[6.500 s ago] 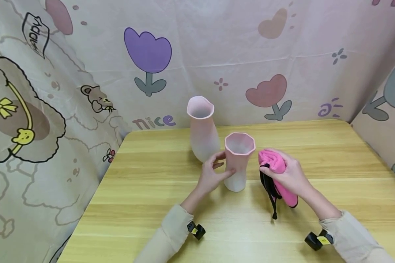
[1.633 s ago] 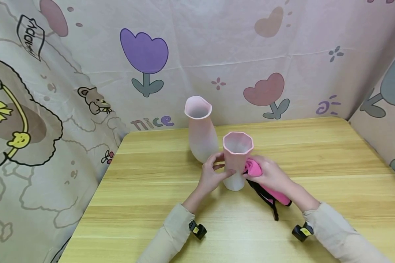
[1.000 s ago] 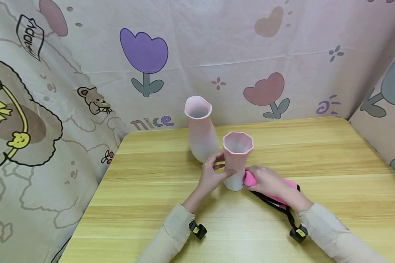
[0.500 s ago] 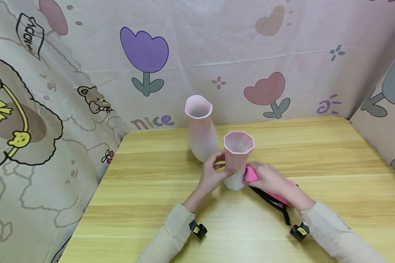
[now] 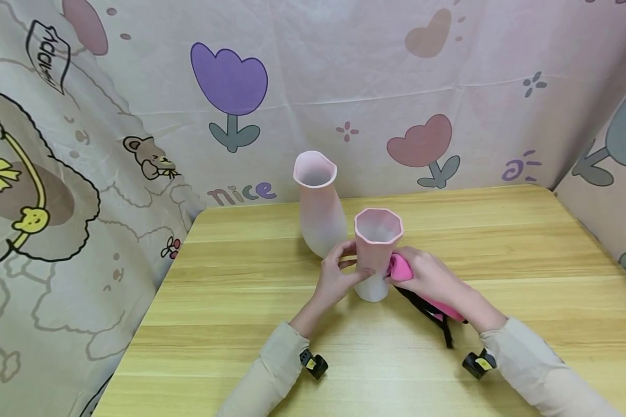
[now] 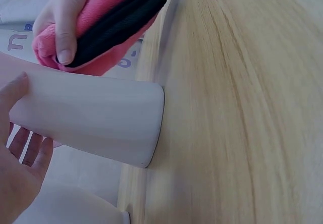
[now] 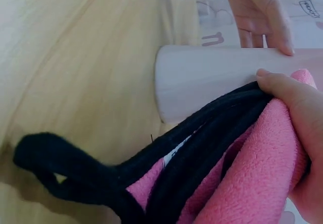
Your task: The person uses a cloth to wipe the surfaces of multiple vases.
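Observation:
A pink-to-white vase with an eight-sided rim stands upright on the wooden table. My left hand holds it from the left, thumb on the front and fingers behind. On its right side, my right hand grips a folded pink towel with black trim and presses it to the vase wall. In the left wrist view the towel meets the far side of the vase. A black hanging loop trails from the towel in the right wrist view. My right palm hides part of the towel.
A taller pink-to-white vase with a wavy rim stands behind and left of the held one, close to my left fingers. Printed cloth hangs along the table's back and sides. The wooden tabletop spreads around both vases.
From the right, my right hand has brought the towel against the vase. It then went lower along the wall and has come back up. The left hand keeps its hold.

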A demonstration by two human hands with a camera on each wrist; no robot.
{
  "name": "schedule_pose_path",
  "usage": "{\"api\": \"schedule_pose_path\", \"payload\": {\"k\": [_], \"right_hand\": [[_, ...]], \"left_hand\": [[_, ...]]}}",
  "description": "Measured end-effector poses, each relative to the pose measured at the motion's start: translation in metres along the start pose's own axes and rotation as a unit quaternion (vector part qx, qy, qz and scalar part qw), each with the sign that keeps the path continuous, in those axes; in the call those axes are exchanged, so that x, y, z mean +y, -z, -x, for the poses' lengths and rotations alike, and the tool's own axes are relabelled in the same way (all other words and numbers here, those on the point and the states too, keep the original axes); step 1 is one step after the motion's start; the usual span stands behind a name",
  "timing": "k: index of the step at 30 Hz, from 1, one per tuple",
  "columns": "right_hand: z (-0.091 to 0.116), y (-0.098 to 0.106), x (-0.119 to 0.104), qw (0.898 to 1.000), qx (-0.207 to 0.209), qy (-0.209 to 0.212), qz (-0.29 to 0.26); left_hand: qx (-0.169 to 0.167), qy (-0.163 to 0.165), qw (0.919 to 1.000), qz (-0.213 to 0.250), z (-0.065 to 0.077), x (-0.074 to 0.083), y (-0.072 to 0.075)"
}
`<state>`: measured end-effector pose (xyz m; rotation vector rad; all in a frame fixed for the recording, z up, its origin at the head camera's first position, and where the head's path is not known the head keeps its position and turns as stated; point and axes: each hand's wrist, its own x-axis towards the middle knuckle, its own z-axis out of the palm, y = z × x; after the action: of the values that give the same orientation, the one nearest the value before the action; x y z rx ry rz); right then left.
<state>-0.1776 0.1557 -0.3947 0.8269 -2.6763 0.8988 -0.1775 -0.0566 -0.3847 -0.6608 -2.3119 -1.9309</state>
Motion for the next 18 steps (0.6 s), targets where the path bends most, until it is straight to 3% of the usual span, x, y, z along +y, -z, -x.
{"api": "schedule_pose_path", "payload": {"k": [18], "right_hand": [[-0.003, 0.019, -0.010, 0.999, 0.046, 0.009, -0.006]], "left_hand": [[0.001, -0.009, 1.0000, 0.002, 0.000, -0.001, 0.000]]}}
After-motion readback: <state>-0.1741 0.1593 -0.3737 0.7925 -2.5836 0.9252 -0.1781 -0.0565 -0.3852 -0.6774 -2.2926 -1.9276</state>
